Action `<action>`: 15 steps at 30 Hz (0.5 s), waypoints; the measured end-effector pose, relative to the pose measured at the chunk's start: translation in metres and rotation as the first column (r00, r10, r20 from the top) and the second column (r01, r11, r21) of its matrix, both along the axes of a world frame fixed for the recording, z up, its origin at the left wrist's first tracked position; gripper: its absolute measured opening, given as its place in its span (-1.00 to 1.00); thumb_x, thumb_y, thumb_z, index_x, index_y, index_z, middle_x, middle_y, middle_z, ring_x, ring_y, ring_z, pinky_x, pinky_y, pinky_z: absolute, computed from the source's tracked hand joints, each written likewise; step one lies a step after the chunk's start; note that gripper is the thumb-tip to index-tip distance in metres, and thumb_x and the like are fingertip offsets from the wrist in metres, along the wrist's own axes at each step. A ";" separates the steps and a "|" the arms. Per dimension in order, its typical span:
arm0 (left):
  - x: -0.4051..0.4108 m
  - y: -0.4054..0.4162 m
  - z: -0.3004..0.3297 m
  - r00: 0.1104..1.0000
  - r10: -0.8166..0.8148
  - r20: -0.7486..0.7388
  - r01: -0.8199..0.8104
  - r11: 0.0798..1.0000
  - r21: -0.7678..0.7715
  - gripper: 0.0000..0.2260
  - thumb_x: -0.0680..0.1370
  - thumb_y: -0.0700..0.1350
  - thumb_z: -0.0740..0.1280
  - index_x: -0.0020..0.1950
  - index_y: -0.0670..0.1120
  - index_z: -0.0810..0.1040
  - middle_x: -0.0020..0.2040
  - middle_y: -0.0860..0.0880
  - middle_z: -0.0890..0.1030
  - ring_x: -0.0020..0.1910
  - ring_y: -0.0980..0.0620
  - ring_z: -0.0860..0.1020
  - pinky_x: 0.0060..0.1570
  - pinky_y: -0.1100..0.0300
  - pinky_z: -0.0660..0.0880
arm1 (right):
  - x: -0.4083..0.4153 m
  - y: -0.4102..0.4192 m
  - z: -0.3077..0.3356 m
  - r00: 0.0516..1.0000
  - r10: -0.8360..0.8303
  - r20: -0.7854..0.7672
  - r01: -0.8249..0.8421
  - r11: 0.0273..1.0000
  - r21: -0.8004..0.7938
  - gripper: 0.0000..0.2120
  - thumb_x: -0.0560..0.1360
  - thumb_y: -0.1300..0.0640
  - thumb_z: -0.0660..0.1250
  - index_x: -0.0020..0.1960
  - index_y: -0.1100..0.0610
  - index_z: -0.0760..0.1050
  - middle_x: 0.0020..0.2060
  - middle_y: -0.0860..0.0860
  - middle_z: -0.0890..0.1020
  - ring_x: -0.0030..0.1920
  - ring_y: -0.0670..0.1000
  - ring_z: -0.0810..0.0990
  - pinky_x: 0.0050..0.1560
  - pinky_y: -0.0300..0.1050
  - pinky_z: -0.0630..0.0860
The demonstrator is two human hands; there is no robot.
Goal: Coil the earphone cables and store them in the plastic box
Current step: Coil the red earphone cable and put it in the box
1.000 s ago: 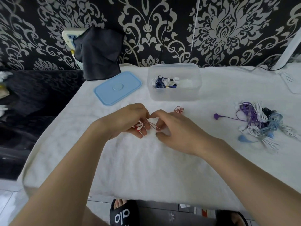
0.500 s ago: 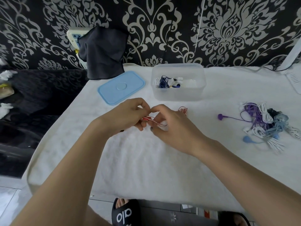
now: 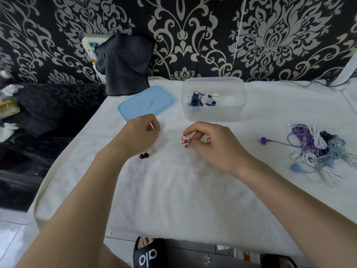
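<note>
Between hands (image 3: 210, 144) and box (image 3: 213, 115) (clear), bare towel (image 3: 173, 190).

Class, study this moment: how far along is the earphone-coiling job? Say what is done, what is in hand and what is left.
Done: a few coiled earphones already lie in the open box; its lid lies beside it. In hand: the right hand pinches a small red-and-white coil, and the left hand pinches something thin and white. Left: boxing that coil, then coiling the tangled pile at the right. Loose ear tips also lie out.

dark cloth (image 3: 123, 64) hangs over a wall socket (image 3: 90, 42).
</note>
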State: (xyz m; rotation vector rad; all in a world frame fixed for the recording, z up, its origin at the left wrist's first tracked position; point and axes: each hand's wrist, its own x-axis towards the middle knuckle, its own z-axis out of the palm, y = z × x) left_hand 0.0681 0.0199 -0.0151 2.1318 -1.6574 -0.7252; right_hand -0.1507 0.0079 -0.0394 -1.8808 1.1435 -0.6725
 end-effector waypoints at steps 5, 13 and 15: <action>0.010 0.003 -0.008 0.997 -0.047 0.062 0.042 0.997 0.072 -0.84 0.49 -0.21 0.40 0.01 0.01 0.59 -0.09 -0.01 0.58 -0.31 0.00 0.55 -0.35 0.24 0.47 | -0.003 -0.005 -0.004 0.999 -0.031 -0.010 0.031 0.999 0.024 -0.87 0.49 0.05 0.46 0.01 -0.12 0.64 -0.18 -0.19 0.66 -0.02 -0.20 0.60 -0.05 -0.34 0.46; 0.021 -0.003 -0.020 0.991 0.019 0.132 -0.019 1.000 -0.003 -0.74 0.45 -0.25 0.40 0.07 -0.01 0.47 -0.07 -0.02 0.54 -0.22 0.04 0.49 -0.26 0.13 0.48 | -0.001 -0.002 -0.003 1.000 -0.008 -0.014 0.008 1.000 0.017 -0.93 0.46 0.02 0.46 -0.09 -0.12 0.60 -0.13 -0.20 0.70 -0.01 -0.16 0.63 0.05 -0.07 0.53; 0.023 -0.005 -0.024 0.990 0.028 0.135 -0.027 1.000 -0.012 -0.75 0.48 -0.21 0.41 0.09 0.01 0.48 -0.05 0.01 0.55 -0.20 0.08 0.48 -0.28 0.18 0.46 | -0.001 -0.002 -0.002 1.000 -0.009 -0.005 0.009 1.000 0.020 -0.92 0.45 0.02 0.46 -0.08 -0.12 0.60 -0.14 -0.21 0.70 -0.01 -0.13 0.63 0.04 -0.05 0.53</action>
